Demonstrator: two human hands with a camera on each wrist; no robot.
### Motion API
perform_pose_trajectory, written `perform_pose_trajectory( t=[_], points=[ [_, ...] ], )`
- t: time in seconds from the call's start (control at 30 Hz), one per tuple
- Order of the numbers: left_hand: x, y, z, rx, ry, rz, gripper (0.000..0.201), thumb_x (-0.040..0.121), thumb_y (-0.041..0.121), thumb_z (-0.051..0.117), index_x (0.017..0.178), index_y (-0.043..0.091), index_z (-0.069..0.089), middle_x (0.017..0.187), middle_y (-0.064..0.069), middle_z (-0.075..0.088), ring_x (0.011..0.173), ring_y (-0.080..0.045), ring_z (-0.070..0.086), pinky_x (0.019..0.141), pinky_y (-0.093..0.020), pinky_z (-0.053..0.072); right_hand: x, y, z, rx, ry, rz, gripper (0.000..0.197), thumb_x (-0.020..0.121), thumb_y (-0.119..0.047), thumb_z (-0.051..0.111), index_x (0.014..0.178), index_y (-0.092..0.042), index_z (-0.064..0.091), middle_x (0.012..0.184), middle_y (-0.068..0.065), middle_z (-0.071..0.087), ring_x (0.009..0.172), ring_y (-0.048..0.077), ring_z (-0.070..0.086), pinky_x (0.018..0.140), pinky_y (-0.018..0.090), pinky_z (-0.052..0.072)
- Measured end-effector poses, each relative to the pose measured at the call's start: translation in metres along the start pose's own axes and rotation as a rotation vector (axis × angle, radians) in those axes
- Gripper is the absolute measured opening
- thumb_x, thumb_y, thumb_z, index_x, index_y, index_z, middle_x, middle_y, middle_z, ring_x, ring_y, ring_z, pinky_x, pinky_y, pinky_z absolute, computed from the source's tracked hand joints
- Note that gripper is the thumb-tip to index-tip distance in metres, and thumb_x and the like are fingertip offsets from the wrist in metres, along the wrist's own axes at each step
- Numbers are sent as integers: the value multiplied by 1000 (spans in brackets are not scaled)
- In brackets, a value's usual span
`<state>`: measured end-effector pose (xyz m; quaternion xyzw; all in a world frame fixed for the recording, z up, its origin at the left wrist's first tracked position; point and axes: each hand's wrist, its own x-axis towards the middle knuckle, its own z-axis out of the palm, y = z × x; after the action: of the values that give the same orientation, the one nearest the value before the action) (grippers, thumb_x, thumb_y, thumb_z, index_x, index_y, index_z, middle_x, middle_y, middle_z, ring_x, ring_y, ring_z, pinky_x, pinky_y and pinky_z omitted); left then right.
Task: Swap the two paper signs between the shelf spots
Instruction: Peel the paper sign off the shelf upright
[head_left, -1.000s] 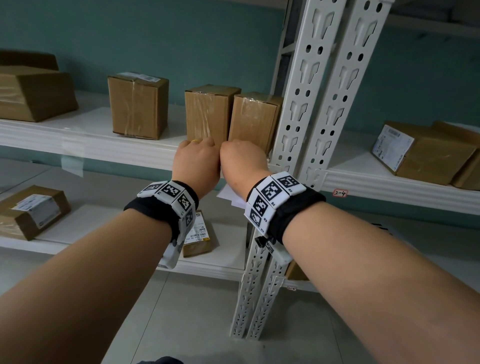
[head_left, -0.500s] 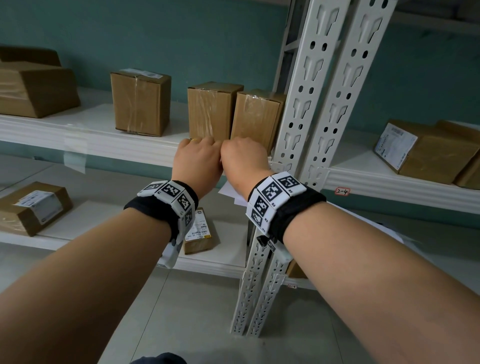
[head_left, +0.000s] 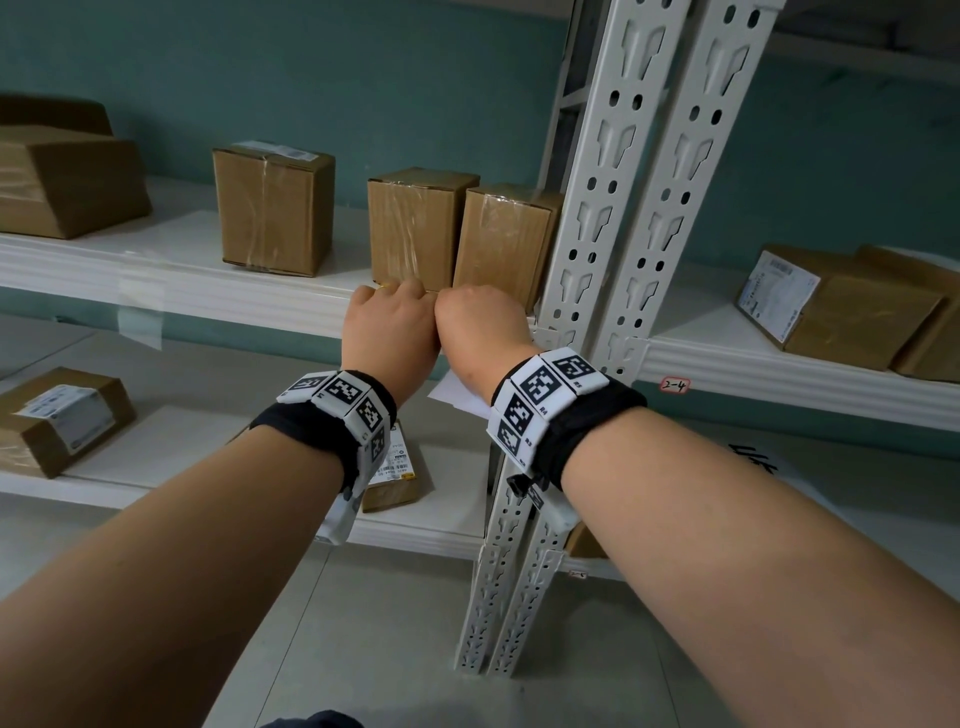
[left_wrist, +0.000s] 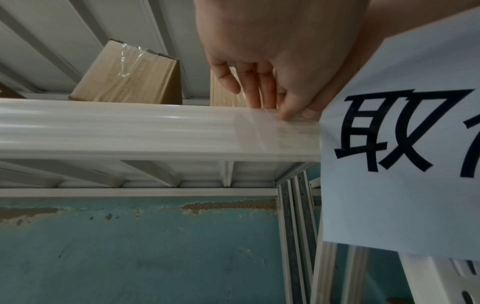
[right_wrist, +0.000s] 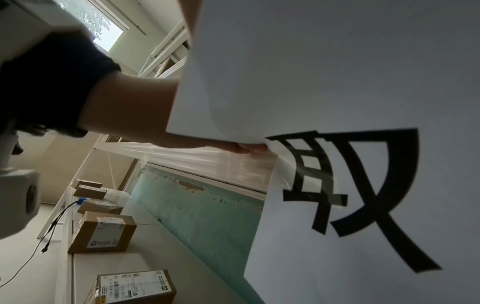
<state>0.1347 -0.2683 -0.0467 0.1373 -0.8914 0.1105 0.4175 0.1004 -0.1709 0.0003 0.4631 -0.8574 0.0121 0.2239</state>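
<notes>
Head view: your left hand (head_left: 390, 332) and right hand (head_left: 478, 332) sit knuckle to knuckle at the front edge of the middle shelf (head_left: 218, 291), just left of the perforated uprights (head_left: 613, 249). Paper sign (left_wrist: 400, 164) hangs down from that edge under both wrists, printed face out toward the wrist cameras, large black character upright in the left wrist view; full outline not in frame, so long axis cannot be told.

Left hand: fingers (left_wrist: 259, 90) curled down onto a clear tape strip (left_wrist: 275, 131) at the shelf lip beside the sign's left edge, pressing it; a pinch cannot be confirmed. Right hand: fingers hidden behind the sheet, grip cannot be told.

On the middle shelf, three upright taped cartons (head_left: 415, 223) stand behind your hands, two of them touching. Lower shelf (head_left: 156, 441) carries labelled cartons (head_left: 57, 415). Right bay holds more cartons (head_left: 841, 306); small tag reading 2-4 (head_left: 675, 385) on its beam.
</notes>
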Motion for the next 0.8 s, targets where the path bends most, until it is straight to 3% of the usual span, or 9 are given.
perform_pose_trajectory(
  t=[0.2, 0.6, 0.8],
  points=[
    [-3, -1, 0, 4, -30, 24, 15, 50, 0, 71, 56, 10, 62, 60, -10, 57, 51, -30, 56, 59, -32, 36, -1, -1, 0, -2, -39, -9, 31, 90, 5, 41, 110, -6, 62, 111, 10, 64, 103, 27, 61, 70, 31, 39],
    [-3, 1, -2, 52, -132, 12, 10, 59, 5, 68, 69, 9, 68, 72, -12, 58, 63, -33, 58, 67, -35, 36, -5, 1, -1, 7, -54, -15, 31, 90, 7, 39, 110, -3, 61, 111, 12, 64, 103, 29, 60, 71, 31, 38],
    [1, -1, -9, 55, -208, 22, 16, 75, 9, 57, 83, 10, 70, 87, -10, 62, 83, -32, 60, 88, -39, 35, -4, 1, 1, 14, -60, -23, 31, 90, 7, 39, 110, -3, 61, 111, 13, 64, 103, 30, 60, 71, 31, 37]
  ],
)
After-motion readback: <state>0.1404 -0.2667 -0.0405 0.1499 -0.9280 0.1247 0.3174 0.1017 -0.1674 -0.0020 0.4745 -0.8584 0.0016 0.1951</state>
